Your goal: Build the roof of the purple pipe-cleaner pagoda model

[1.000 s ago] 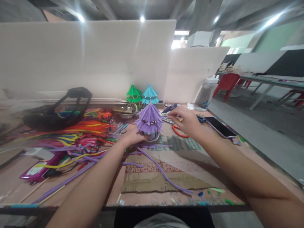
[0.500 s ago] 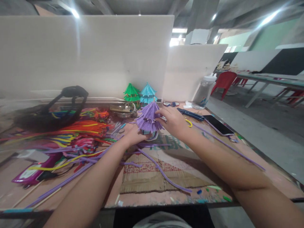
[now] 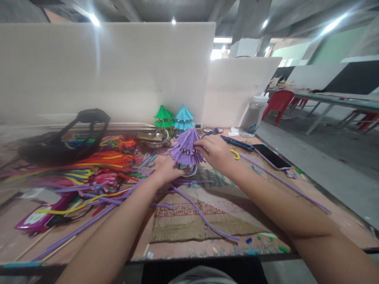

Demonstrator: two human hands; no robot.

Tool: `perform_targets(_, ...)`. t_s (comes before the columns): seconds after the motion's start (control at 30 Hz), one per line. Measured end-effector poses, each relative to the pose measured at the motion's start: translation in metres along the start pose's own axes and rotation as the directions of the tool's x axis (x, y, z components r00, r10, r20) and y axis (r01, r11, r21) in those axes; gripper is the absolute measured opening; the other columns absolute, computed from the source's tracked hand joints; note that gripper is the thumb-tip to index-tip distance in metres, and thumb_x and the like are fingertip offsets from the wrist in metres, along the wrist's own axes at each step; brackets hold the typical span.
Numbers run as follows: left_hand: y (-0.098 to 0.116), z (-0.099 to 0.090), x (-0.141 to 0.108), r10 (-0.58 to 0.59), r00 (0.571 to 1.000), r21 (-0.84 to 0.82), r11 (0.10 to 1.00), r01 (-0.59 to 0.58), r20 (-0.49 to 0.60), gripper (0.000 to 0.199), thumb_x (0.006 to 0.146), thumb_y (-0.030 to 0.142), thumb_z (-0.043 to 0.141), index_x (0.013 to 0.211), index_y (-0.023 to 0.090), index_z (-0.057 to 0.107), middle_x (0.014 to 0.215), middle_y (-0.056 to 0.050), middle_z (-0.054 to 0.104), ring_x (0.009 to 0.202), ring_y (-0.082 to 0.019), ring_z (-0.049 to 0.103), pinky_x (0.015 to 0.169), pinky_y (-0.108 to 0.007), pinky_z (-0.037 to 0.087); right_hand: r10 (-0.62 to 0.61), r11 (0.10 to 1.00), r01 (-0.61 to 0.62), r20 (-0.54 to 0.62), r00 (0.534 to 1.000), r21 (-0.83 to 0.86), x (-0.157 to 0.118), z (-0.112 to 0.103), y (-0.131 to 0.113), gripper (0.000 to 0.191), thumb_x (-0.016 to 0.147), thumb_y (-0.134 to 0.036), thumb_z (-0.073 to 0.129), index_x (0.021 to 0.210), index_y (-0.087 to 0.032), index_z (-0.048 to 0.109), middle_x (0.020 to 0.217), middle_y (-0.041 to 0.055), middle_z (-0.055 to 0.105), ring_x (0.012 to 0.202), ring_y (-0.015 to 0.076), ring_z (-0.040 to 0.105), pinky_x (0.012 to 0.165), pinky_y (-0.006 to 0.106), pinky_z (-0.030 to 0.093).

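Observation:
A purple two-tiered pagoda model [image 3: 187, 148] stands upright over the cardboard [image 3: 177, 230], its roofs made of fuzzy purple strips. My left hand [image 3: 168, 169] grips its base from the left, with the fingertips partly hidden behind the model. On the other side, the thumb and fingers of my right hand [image 3: 211, 148] are pinched at the right edge of the upper roof. Behind it stand a green model [image 3: 163, 117] and a light blue model [image 3: 184, 116]. Loose purple strips [image 3: 204, 219] lie in front of the model.
Bundles of coloured strips [image 3: 109, 157], a magenta glue gun [image 3: 44, 215] and a blurred black object [image 3: 59, 146] are at left. A metal bowl [image 3: 155, 142] stands behind my left hand. At right are a dark blue tool [image 3: 238, 143], a phone [image 3: 272, 157] and a bottle [image 3: 254, 116].
The view has shifted very slightly. Both hands stay at the purple model, with the right fingers moved only a little at the roof edge.

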State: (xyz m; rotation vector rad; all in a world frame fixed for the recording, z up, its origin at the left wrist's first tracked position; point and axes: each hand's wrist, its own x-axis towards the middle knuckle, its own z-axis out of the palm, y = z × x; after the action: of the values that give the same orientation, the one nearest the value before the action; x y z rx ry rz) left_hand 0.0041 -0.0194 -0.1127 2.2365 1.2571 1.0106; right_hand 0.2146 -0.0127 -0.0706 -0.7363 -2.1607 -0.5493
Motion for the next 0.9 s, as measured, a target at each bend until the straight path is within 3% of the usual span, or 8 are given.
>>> perform_targets(0.17,-0.001,0.001,0.000,0.008,1.000,0.020,1.000,-0.008,0.014,0.031,0.066,0.033,0.074,0.093,0.019,0.068,0.106,-0.006,0.072,0.110,-0.029,0.061,0.103,-0.042,0.046,-0.021,0.998,0.020,-0.006,1.000,-0.061,-0.001,0.001,0.000,0.018,0.098,-0.025,0.048,0.094,-0.019,0.065,0.086,0.0068,0.070,0.082,0.0214,0.058,0.076,0.036,0.041)
perform_targets(0.33,-0.005,0.005,0.002,0.026,0.999,0.047,0.999,-0.027,0.023,0.014,0.067,0.027,0.074,0.077,0.020,0.067,0.094,-0.006,0.073,0.109,-0.030,0.063,0.102,-0.040,0.046,0.010,1.000,-0.010,0.001,1.000,-0.023,0.000,0.002,-0.001,0.019,0.098,-0.022,0.044,0.089,-0.020,0.061,0.085,0.0073,0.067,0.083,0.0226,0.055,0.078,0.037,0.040)
perform_targets(0.53,-0.007,0.005,0.002,0.033,0.999,0.031,0.999,-0.033,-0.005,0.020,0.065,0.027,0.076,0.081,0.019,0.067,0.099,-0.009,0.073,0.111,-0.030,0.062,0.103,-0.041,0.046,0.186,0.978,-0.182,-0.030,0.982,0.102,0.004,-0.007,0.010,0.014,0.095,-0.020,0.040,0.091,-0.019,0.054,0.084,0.0080,0.060,0.079,0.0223,0.052,0.073,0.034,0.040)
perform_targets(0.7,-0.012,0.005,0.002,0.008,1.000,0.055,0.998,-0.009,0.013,0.019,0.067,0.029,0.076,0.079,0.018,0.066,0.098,-0.010,0.073,0.114,-0.030,0.061,0.103,-0.041,0.046,0.259,0.964,-0.260,0.034,0.965,0.052,0.007,-0.020,0.023,0.023,0.098,-0.026,0.033,0.087,-0.021,0.053,0.082,0.0073,0.059,0.078,0.0225,0.052,0.073,0.034,0.038)
perform_targets(0.9,-0.018,0.004,0.002,-0.013,0.998,0.090,0.996,0.008,0.059,0.029,0.072,0.035,0.072,0.094,0.016,0.066,0.109,-0.010,0.072,0.110,-0.027,0.063,0.099,-0.038,0.048,0.259,0.966,-0.254,0.129,0.957,-0.052,0.006,-0.024,0.029,0.037,0.100,-0.035,0.036,0.077,-0.020,0.059,0.074,0.0064,0.061,0.074,0.0213,0.054,0.069,0.033,0.036)
